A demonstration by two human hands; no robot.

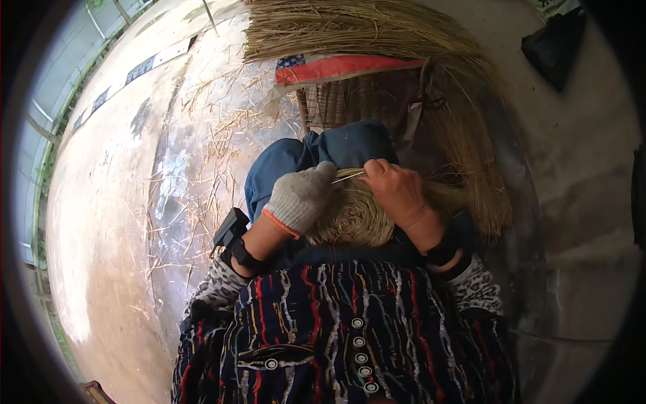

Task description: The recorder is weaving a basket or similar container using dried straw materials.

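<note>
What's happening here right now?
A person is handling a round, coiled straw piece at their lap. Their gloved left hand and bare right hand are closed at its far rim, a thin pale strip spanning the gap between them; whether that is straw or a tool, I can't tell. A large straw bundle lies farther out in front.

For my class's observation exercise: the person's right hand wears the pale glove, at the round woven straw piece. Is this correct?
Not quite: the head view shows the pale glove on the left hand, at the round woven straw piece; the right hand is ungloved.
</note>
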